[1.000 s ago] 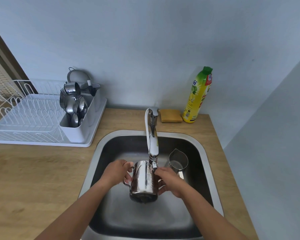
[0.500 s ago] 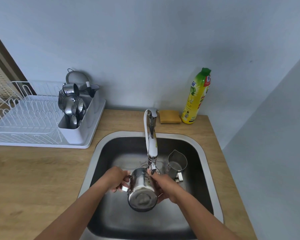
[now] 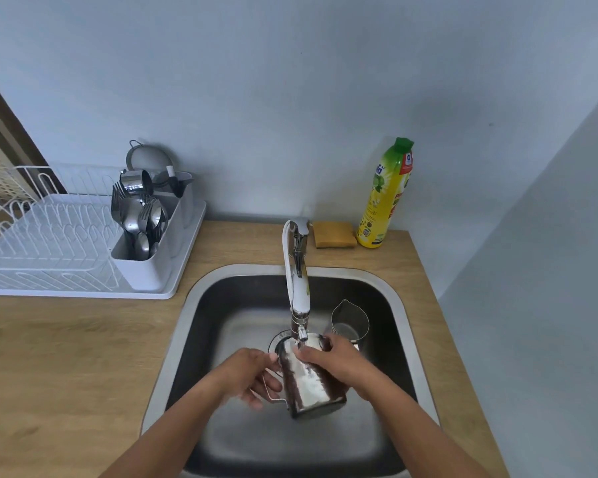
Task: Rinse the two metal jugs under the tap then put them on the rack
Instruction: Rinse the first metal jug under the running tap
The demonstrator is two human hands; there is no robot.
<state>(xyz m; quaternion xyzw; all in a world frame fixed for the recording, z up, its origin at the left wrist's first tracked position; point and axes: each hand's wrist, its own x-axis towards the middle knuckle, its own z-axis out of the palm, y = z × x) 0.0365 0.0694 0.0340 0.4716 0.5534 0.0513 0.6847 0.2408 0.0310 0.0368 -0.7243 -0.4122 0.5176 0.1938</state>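
Jugs are both in the sink [image 3: 190, 319]: one jug [image 3: 308, 381] tilted under the tap [image 3: 299, 288], left hand [image 3: 252, 377] gripping its handle, right hand [image 3: 335, 360] clasping its body; second jug [image 3: 349, 320] waits. Rinsing continues; next, rack [image 3: 49, 243].

Pale blue-grey walls [image 3: 290, 81] meet in right corner; light wooden countertop [image 3: 66, 357]; dark door frame [image 3: 4, 112] far left.

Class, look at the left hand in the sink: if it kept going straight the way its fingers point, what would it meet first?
The left hand points right, so most likely the held jug, whose handle it grips.
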